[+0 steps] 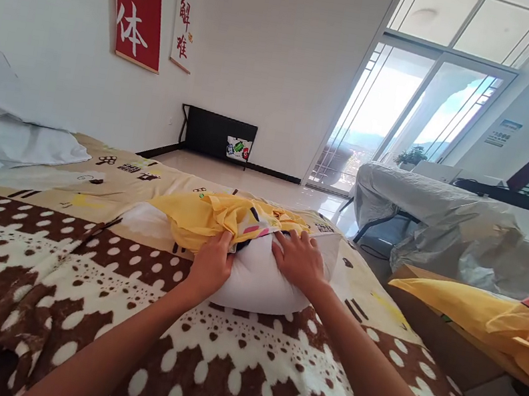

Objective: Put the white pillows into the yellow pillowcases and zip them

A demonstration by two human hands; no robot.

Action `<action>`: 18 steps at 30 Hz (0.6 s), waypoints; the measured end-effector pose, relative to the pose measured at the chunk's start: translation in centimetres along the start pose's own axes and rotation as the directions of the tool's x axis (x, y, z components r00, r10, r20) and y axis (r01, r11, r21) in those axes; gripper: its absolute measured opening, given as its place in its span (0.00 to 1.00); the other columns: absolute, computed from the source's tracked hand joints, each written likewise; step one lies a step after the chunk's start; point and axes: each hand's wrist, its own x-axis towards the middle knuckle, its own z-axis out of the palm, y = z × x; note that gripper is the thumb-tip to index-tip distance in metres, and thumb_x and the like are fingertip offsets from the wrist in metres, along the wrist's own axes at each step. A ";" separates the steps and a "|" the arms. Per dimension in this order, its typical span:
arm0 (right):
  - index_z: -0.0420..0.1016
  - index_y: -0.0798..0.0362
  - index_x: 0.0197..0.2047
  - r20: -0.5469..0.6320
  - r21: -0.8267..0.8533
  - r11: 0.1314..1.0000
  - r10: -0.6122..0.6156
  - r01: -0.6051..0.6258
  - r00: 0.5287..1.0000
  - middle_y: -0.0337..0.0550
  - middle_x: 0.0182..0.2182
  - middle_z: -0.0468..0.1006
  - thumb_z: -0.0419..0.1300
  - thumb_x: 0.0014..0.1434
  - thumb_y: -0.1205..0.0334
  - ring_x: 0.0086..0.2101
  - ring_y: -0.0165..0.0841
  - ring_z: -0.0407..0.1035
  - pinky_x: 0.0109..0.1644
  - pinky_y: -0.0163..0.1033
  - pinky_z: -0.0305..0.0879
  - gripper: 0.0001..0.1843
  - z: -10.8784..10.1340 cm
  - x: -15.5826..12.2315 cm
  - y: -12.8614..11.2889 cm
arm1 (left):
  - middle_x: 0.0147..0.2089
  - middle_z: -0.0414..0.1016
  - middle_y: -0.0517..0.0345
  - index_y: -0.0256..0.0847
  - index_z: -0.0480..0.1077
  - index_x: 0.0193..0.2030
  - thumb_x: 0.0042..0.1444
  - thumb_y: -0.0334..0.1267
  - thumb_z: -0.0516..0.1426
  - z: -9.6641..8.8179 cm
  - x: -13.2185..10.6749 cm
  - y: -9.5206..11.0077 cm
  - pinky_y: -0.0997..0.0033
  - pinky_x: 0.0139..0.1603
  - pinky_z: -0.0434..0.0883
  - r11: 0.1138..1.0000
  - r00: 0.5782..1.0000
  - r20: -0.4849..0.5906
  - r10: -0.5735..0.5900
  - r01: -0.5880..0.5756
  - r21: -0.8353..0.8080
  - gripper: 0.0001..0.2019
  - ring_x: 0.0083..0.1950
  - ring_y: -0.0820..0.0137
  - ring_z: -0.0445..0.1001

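Note:
A plump white pillow (260,285) lies on the spotted blanket in front of me. Bunched over its far part is a yellow pillowcase (211,213) with pink and dark printed patches. My left hand (213,264) is closed on the gathered edge of the pillowcase, at the pillow's left side. On top of the pillow rests my right hand (301,258), fingers spread, the fingertips touching the cloth edge. The pillow's far end is hidden under the yellow cloth.
A brown and cream spotted blanket (122,323) covers the bed. White bedding (14,143) is heaped at the left. At the right, yellow and pink cloth (483,312) lies over a cardboard box (440,329). Beyond stands a plastic-covered table (428,191).

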 end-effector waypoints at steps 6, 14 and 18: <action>0.74 0.53 0.52 -0.557 -0.021 0.998 -0.064 0.063 0.828 0.50 0.50 0.75 0.50 0.65 0.63 0.50 0.41 0.64 0.52 0.49 0.49 0.16 0.3 -5.5 -2.2 | 0.48 0.73 0.43 0.37 0.68 0.45 0.53 0.27 0.51 0.7 -0.8 -0.2 0.54 0.52 0.66 1.000 0.999 -0.041 -0.002 0.002 0.011 0.13 0.52 0.54 0.70; 0.70 0.66 0.56 -0.397 -0.086 0.905 -0.414 0.416 0.819 0.59 0.59 0.66 0.50 0.62 0.64 0.60 0.48 0.54 0.54 0.51 0.53 0.23 1.6 -8.8 -10.4 | 0.42 0.73 0.52 0.40 0.67 0.40 0.53 0.28 0.51 0.5 -0.3 -1.7 0.60 0.48 0.68 0.999 0.989 -0.149 0.015 -0.021 -0.041 0.09 0.46 0.61 0.71; 0.68 0.69 0.57 -0.397 -0.088 0.907 -0.410 0.411 0.821 0.61 0.59 0.67 0.53 0.61 0.60 0.60 0.46 0.55 0.56 0.48 0.53 0.26 3.0 -6.6 -11.3 | 0.36 0.69 0.55 0.41 0.64 0.34 0.55 0.31 0.50 0.2 -1.0 -2.8 0.62 0.43 0.68 0.999 0.977 -0.213 0.001 -0.011 -0.044 0.03 0.40 0.63 0.69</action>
